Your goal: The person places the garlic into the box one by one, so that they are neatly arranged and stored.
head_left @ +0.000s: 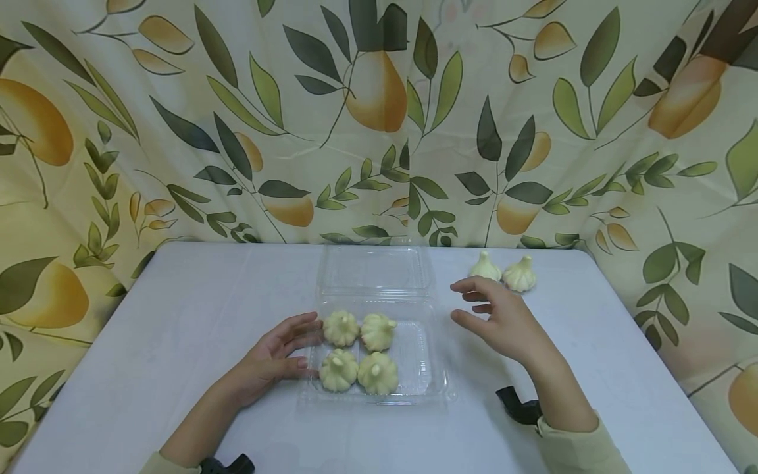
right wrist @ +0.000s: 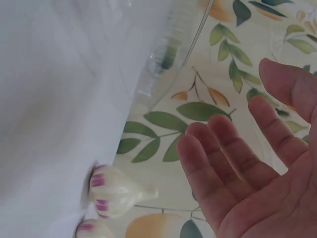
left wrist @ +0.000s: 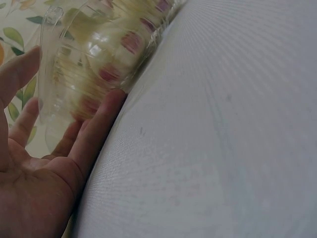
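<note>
A clear plastic clamshell box [head_left: 412, 355] lies with its lid laid back on the white-covered table. Several pale garlic bulbs [head_left: 378, 373] sit in its left and middle part. My left hand [head_left: 275, 359] is at the box's left side, its fingers and thumb extended against the edge. In the left wrist view, fingertips touch the box wall, and purple-streaked bulbs show through the plastic. Held in the air right of the box, my right hand [head_left: 500, 319] has loosely bent fingers with nothing between them. Just beyond it stand two more garlic bulbs [head_left: 520, 274], the left one partly hidden.
The box's lid [head_left: 376, 268] reaches toward the table's back edge. Behind the table hangs a curtain [head_left: 379, 164] printed with leaves and fruit. A dark wrist strap [head_left: 520, 405] is on the right forearm.
</note>
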Tool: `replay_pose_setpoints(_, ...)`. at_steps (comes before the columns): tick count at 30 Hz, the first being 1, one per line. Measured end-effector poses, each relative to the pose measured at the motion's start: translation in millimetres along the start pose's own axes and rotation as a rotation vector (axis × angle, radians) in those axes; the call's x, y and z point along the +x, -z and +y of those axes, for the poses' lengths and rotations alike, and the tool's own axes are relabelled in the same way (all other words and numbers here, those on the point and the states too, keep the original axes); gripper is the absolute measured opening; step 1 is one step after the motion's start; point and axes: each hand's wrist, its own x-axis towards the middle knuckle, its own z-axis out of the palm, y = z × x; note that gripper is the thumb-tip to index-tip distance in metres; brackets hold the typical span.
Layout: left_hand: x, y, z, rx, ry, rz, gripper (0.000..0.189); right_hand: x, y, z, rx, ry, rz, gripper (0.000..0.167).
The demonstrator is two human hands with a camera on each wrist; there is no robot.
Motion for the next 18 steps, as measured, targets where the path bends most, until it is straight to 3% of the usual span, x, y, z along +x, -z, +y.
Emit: replay_pose_setpoints(18,0.0,-0.4,-0.2,-0.002,-0.017,-0.015,0.075,1.8,11.8,17.6,-0.046,-0.072,0.064,0.038)
